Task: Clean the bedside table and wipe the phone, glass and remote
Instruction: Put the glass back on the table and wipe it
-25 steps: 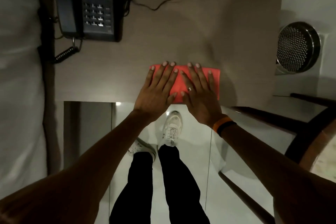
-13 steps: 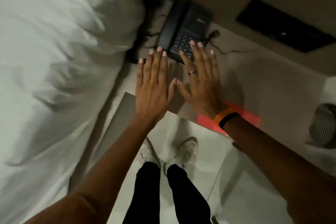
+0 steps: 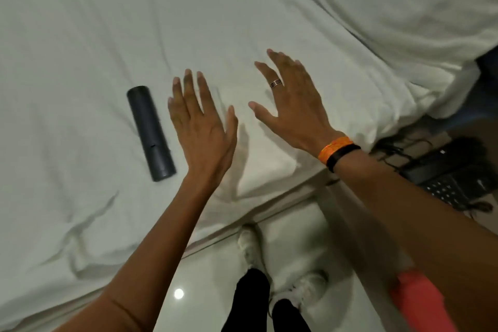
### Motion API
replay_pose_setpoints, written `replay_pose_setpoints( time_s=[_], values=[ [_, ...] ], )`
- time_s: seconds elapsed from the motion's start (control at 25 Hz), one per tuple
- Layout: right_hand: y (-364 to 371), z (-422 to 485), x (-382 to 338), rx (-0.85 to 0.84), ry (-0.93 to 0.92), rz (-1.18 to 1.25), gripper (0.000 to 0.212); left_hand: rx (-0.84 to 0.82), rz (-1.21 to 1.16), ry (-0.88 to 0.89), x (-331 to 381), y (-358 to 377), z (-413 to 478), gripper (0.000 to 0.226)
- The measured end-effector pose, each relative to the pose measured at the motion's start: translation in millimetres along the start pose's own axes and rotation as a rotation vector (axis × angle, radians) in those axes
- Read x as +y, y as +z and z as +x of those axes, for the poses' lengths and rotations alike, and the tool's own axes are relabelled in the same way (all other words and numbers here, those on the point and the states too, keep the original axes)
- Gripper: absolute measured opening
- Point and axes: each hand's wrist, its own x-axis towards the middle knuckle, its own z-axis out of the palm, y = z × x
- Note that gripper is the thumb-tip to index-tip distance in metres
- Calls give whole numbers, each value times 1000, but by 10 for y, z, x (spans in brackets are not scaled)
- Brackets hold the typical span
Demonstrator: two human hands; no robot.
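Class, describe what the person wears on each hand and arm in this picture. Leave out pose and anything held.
Both forearms are bare, with no sleeves in view. The left hand wears nothing. The right hand has a banded ring on one finger. The right wrist carries two bands side by side: an orange wristband and a black band just behind it.

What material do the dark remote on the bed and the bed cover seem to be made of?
The remote looks like matte dark grey plastic: a smooth, rigid body with a dull sheen and a seam like a battery cover. The bed cover looks like white woven cloth, probably cotton: soft wrinkles and folds, no shine. The exact fibre cannot be told.
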Motion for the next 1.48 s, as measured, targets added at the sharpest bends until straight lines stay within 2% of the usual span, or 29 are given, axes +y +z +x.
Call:
replay_pose_setpoints(
  time_s=[0.12,0.28,0.36,0.48,0.56,0.68,0.8,0.96,1.08,1.16,1.32,1.48],
  values=[
    [248,341,-379,-140,-26,106,67,-82,-167,-233,-405,1,32,72],
    [531,426,-636,-225,-14,206,59,-211,-579,-288,-525,107,59,69],
    [607,393,-690,-181,11,245,57,-221,-731,-311,-507,125,62,69],
    [598,294,-689,-134,56,322,56,-180,-795,-329,-424,108,28,71],
    [502,179,-636,-80,121,467,57,-196,-850,-297,-290,68,1,70],
    [300,-105,-470,72,221,679,56,-249,-926,-229,68,11,-34,68],
    [87,-499,-170,243,359,776,55,-334,-995,-132,556,-16,-150,66],
    [-148,-1397,348,474,561,850,58,-566,-1081,21,1350,85,-600,65],
    [-242,-2267,662,658,799,827,59,-879,-1168,91,1962,324,-1170,62],
    [-211,-2750,767,724,932,798,57,-1019,-1188,91,2221,490,-1537,59],
    [-74,-3797,896,711,1177,886,59,-1215,-1085,80,2686,798,-2365,58],
    [261,-4614,863,640,1274,874,68,-1438,-949,27,2808,1142,-2897,62]
  ],
)
